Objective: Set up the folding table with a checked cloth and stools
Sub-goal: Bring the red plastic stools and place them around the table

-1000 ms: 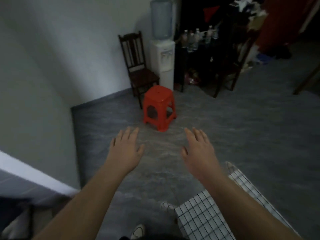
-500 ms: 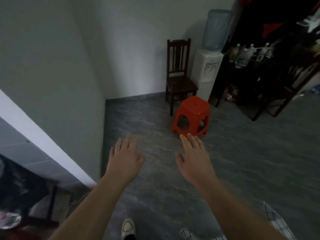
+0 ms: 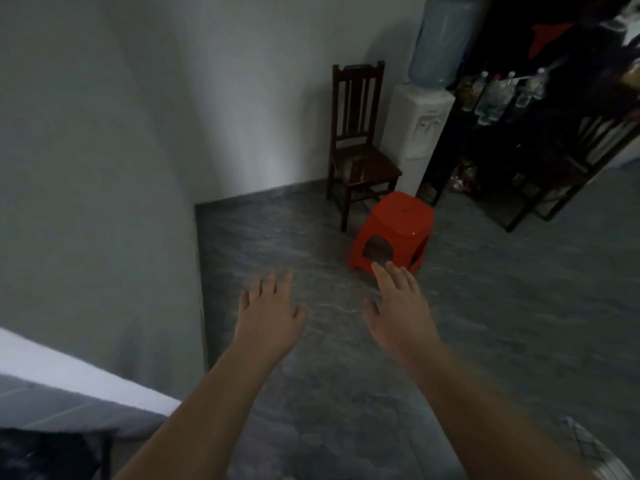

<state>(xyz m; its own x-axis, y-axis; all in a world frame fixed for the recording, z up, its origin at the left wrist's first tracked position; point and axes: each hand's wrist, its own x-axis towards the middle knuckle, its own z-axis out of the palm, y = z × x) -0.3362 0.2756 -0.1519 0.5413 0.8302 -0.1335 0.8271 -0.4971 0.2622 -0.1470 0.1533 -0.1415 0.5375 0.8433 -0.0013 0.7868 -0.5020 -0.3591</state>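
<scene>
A red plastic stool [image 3: 394, 226] stands upright on the grey floor ahead, right of centre. My right hand [image 3: 398, 306] reaches out palm down, fingers apart, its fingertips overlapping the stool's near lower edge in the view; whether they touch it I cannot tell. My left hand [image 3: 270, 311] is held out beside it, empty with spread fingers, well left of the stool. A corner of the checked cloth [image 3: 588, 445] shows at the bottom right edge. The folding table itself is hidden.
A dark wooden chair [image 3: 360, 147] stands against the wall right behind the stool. A white water dispenser [image 3: 420, 126] with a blue bottle is beside it, then a dark rack [image 3: 512, 133] with plastic bottles. A white wall corner [image 3: 104, 237] juts out on the left.
The view has swung left and moved toward the stool, which looks larger and nearer to my right hand. The checked cloth has slid almost out of view. Both hands stay open.
</scene>
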